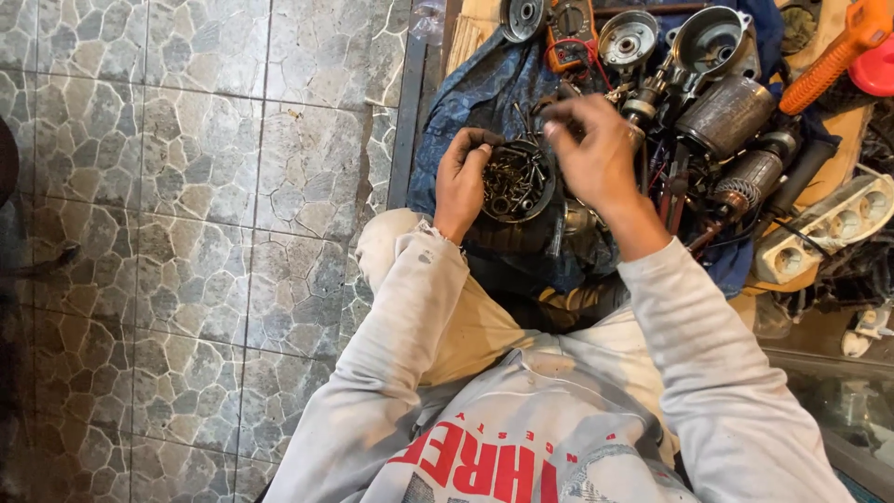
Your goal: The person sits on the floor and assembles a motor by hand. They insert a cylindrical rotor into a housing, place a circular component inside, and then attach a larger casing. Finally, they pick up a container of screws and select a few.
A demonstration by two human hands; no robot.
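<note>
**Small parts bowl held at the worktop edge, spill risk**

Left hand [463, 177] curls closed around the left rim of a round bowl [515, 182] full of small dark metal bits, likely screws and washers. The bowl sits on a blue cloth [475, 88] near the left edge of the worktop [466, 37], just above the person's knee.

Right hand [596, 149] hovers just right of and above the bowl, fingertips [556, 126] pinched together. It seems to pinch something tiny, but I cannot tell what, or if anything is there at all.

Risks, as I judge them:
- The bowl is close to the cloth edge; a tilt or a tug on the cloth could tip the bits onto the tiled floor [186, 233].
- A pinched part could slip and vanish among the clutter or the cloth folds.
- Motor parts [726, 112] and wires crowd in right of the hand; a sleeve or wrist could snag them.

Hard to make out:
- Bowl contents are too small and dark to sort.
- Right hand covers what lies under it.
- Meter [570, 28], orange handle [833, 56] and a white socket strip [824, 228] are cut off or half buried.
- Lap and lower worktop are hidden by the arms.
</note>
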